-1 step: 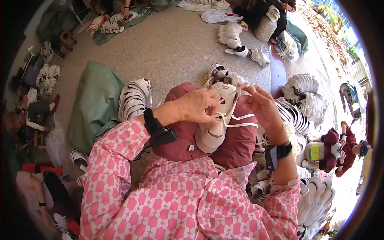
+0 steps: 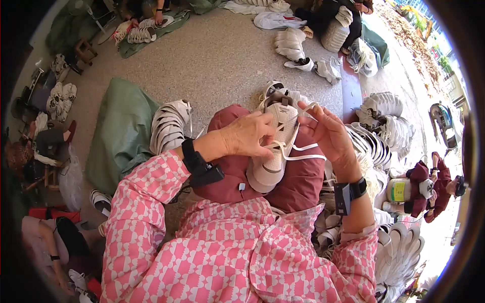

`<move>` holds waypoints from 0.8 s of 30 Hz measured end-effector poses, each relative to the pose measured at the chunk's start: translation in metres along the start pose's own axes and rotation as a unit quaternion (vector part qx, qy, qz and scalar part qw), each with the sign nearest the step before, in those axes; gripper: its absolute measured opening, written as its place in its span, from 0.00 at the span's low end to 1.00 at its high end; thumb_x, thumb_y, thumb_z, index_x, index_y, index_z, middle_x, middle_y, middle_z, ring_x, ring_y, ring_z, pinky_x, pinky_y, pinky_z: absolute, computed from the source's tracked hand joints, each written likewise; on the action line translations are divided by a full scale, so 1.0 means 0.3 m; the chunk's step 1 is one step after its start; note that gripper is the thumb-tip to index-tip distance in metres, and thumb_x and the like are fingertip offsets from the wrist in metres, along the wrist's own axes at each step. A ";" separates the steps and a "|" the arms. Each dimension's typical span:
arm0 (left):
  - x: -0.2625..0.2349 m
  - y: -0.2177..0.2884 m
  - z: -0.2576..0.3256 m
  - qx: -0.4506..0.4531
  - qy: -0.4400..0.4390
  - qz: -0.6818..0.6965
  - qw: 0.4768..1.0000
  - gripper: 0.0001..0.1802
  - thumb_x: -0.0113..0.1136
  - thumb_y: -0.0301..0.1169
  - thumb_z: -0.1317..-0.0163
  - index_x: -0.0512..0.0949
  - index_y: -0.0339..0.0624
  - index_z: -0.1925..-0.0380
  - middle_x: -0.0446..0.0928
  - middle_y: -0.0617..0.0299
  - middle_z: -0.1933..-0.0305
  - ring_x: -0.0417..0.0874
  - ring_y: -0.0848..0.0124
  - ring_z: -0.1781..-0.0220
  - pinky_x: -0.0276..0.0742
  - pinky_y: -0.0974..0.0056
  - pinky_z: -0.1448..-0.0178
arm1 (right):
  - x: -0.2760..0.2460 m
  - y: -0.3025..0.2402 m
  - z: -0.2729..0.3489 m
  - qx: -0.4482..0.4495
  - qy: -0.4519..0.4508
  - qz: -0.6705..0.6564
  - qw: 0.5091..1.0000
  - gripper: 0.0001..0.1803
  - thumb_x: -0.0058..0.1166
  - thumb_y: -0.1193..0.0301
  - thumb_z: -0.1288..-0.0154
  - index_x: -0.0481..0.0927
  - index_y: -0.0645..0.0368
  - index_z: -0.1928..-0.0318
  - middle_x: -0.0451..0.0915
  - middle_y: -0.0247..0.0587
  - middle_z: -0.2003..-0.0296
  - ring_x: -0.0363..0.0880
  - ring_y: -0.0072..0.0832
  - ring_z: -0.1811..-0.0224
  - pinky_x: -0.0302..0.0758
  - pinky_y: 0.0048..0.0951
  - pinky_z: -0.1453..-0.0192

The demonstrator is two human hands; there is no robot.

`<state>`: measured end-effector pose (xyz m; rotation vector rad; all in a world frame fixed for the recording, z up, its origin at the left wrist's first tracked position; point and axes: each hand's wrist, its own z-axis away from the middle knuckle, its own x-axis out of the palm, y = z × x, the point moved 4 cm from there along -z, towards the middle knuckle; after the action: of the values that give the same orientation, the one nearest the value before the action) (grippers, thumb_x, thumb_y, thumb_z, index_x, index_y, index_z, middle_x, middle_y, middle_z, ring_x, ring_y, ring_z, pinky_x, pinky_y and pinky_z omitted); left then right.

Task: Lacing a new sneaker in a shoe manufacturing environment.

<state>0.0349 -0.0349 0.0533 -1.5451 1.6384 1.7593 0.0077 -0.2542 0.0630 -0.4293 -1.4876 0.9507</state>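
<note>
A cream-white sneaker (image 2: 270, 169) rests on my lap with its toe toward me, its tongue and dark lining at the far end. My left hand (image 2: 247, 134) is closed against the shoe's left side, with bent fingers and the thumb by the lower lace holes. A white shoelace (image 2: 305, 158) runs from the lower holes and trails to the right in loose loops. On the shoe's other side, my right hand (image 2: 326, 129) grips an upper stretch of lace between thumb and fingers. Its exact pinch is partly hidden.
More shoe uppers lie beyond my knees. A curved stack of white uppers (image 2: 171, 126) and a green cloth (image 2: 118, 129) are at left; several stacks (image 2: 381, 108) stand at right. Other people sit around, one in maroon (image 2: 442, 187) at far right.
My right hand's fingers have shifted slightly and spread a little around the lace. My left hand and the sneaker stay nearly in place.
</note>
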 end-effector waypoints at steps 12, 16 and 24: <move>0.032 -0.019 0.004 -0.067 0.037 0.086 0.993 0.06 0.66 0.31 0.51 0.80 0.43 0.76 0.71 0.63 0.65 0.74 0.64 0.54 0.71 0.63 0.49 | -0.161 -0.113 -0.021 -0.137 0.058 -0.217 0.965 0.07 0.46 0.77 0.28 0.75 0.66 0.55 0.77 0.53 0.46 0.72 0.45 0.36 0.62 0.50 0.24; 0.023 -0.047 -0.010 -0.095 -0.040 0.174 0.979 0.06 0.66 0.34 0.52 0.82 0.45 0.77 0.74 0.62 0.60 0.75 0.63 0.55 0.73 0.63 0.51 | -0.426 -0.329 0.058 -0.218 0.130 -0.295 0.921 0.07 0.42 0.81 0.27 0.72 0.72 0.54 0.77 0.58 0.48 0.74 0.47 0.38 0.61 0.55 0.24; 0.007 -0.034 -0.037 -0.050 -0.092 0.116 0.988 0.06 0.65 0.31 0.52 0.80 0.43 0.76 0.73 0.64 0.62 0.73 0.67 0.53 0.67 0.63 0.44 | -0.856 -0.817 0.423 -0.395 0.163 -0.281 0.859 0.07 0.43 0.82 0.27 0.70 0.75 0.53 0.78 0.64 0.54 0.78 0.47 0.45 0.62 0.61 0.26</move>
<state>0.0475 -0.0421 0.0484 -1.2281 1.7171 2.0632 -0.0025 -0.6296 0.0977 -0.6497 -1.5075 -0.2337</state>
